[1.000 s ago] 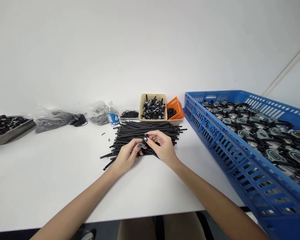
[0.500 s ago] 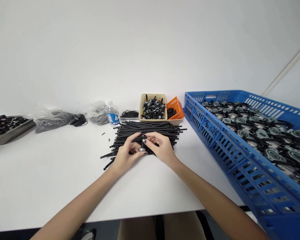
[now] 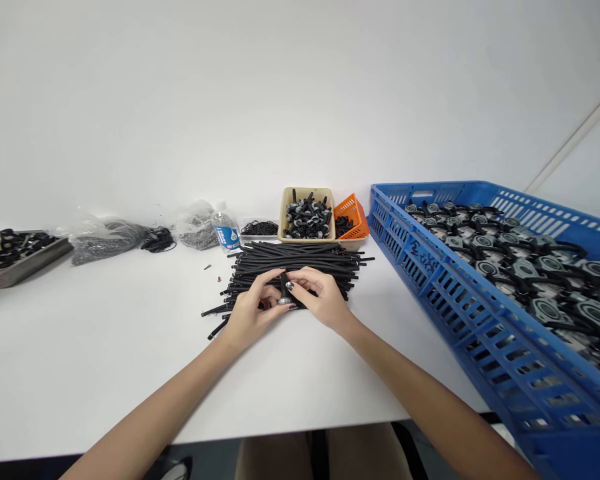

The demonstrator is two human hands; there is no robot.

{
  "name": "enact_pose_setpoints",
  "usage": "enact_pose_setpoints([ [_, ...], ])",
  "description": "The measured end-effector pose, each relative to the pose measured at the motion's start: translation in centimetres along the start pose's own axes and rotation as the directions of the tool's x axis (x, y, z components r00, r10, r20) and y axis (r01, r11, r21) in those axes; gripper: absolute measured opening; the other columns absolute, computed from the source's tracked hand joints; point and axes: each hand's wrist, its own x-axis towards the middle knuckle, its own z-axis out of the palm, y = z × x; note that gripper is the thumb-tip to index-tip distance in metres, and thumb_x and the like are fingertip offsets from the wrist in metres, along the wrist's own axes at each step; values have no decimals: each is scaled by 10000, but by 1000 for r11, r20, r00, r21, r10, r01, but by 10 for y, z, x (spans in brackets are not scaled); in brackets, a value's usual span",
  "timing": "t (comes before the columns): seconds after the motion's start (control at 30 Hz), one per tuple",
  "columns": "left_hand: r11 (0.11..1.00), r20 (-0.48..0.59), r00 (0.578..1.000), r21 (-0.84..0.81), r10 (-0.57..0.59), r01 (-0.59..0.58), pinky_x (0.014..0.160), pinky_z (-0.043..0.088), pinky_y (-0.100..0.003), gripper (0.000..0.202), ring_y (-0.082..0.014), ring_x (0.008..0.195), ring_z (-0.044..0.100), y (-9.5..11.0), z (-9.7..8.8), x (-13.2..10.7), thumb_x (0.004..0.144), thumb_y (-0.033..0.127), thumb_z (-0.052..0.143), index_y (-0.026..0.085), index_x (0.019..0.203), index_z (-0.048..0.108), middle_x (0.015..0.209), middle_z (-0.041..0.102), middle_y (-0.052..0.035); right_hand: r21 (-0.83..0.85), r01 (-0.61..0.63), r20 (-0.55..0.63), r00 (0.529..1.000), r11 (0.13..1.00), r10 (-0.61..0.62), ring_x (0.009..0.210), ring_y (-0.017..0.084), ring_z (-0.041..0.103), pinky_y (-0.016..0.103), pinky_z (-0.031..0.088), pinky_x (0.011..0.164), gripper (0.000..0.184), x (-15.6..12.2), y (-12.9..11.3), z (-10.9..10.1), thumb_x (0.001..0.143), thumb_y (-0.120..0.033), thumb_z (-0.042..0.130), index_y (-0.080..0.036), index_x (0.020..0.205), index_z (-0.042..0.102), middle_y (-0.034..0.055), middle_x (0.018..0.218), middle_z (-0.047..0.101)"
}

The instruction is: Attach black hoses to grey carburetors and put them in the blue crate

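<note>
My left hand [image 3: 253, 307] and my right hand [image 3: 321, 297] meet over the near side of a pile of black tubes [image 3: 300, 263] on the white table [image 3: 105, 347]. Between their fingertips they pinch a small black and grey fitting [image 3: 285, 293], held upright. The fingers of both hands are curled round it. Part of the fitting is hidden by the fingers.
Behind the tubes stand a beige tub [image 3: 307, 215] of black and grey fittings, an orange basket [image 3: 351, 217] and a small bottle [image 3: 225, 232]. A blue crate [image 3: 500, 313] of grey assemblies fills the right. Plastic bags [image 3: 107, 240] and a metal tray [image 3: 15, 257] lie at the left.
Both hands have turned the small fitting from lying tilted to standing upright between the fingertips, and they have shifted slightly away from me over the tubes.
</note>
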Motion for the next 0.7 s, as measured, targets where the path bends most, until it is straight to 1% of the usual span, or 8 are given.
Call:
enact_pose_setpoints([
  [0.2,1000,0,1000,-3,22,-22,581,467,-205,488,-87,562,533,-5,0,-1,847,320,671,238,1280,462,716,622,62,1,12,17,1000,1000,-12,742,149,613,274,500,653,129,-1,-2,1,806,-229,645,-196,903,724,30,830,632],
  [0.4,993,-10,993,29,119,-118,588,474,-197,464,-79,574,553,-13,1,-3,871,286,655,256,1282,441,744,616,65,5,-5,33,999,1000,4,750,149,617,272,508,660,147,-1,-4,1,808,-239,649,-201,925,729,28,836,632],
  [0.53,983,-21,983,40,182,-181,584,480,-193,459,-79,582,572,-15,1,-4,878,258,649,263,1286,438,748,605,69,8,-4,45,999,1000,4,756,150,625,274,522,674,162,-1,-4,1,814,-230,649,-201,944,740,31,842,637],
  [0.6,979,-26,980,55,197,-195,583,487,-193,386,-81,583,584,-14,1,-5,887,249,635,248,1240,479,746,605,61,4,-2,55,998,1000,2,755,148,624,271,522,671,187,-1,-2,1,819,-230,643,-205,974,745,31,847,639],
  [0.7,981,-28,982,72,184,-182,570,486,-186,169,-77,561,590,-10,1,-6,928,230,566,223,1097,561,718,615,51,-13,-5,66,998,1000,5,754,145,620,265,514,659,206,-1,0,1,824,-239,629,-199,985,750,34,842,635],
])
